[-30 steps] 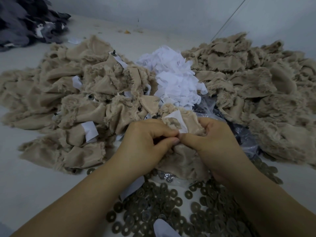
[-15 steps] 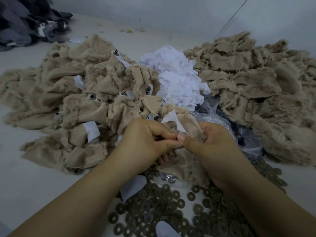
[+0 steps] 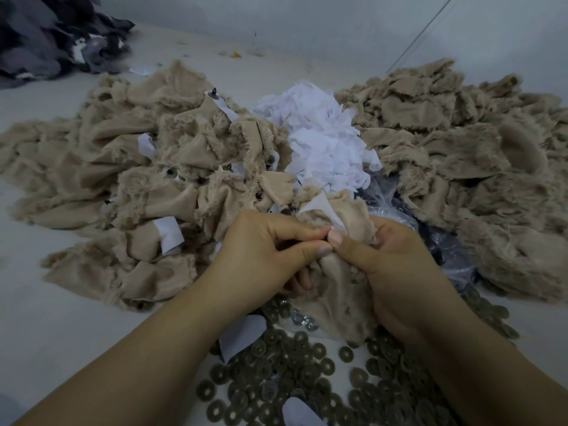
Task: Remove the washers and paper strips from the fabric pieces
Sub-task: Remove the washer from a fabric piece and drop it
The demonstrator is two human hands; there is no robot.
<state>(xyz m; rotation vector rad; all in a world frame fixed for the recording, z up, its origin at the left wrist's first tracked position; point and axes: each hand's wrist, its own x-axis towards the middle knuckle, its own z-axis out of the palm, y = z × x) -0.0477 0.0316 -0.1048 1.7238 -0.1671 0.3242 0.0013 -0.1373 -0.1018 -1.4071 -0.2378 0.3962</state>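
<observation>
**Tabletop heaped with fabric, washer nearly off**

Pale tabletop (image 3: 46, 327) below. Beige fabric piece (image 3: 341, 284) held centre, paper strip (image 3: 319, 207) attached. Left hand (image 3: 264, 253) and right hand (image 3: 387, 265) pinching it, fingers curled. Risk: tearing fabric if yanked; washer lost among loose washers (image 3: 301, 379).

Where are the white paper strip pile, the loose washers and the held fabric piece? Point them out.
white paper strip pile (image 3: 322, 142), head view, middle of the heap.
loose washers (image 3: 307, 364), head view, centre of the spread.
held fabric piece (image 3: 341, 290), head view, hanging lower part.
</observation>
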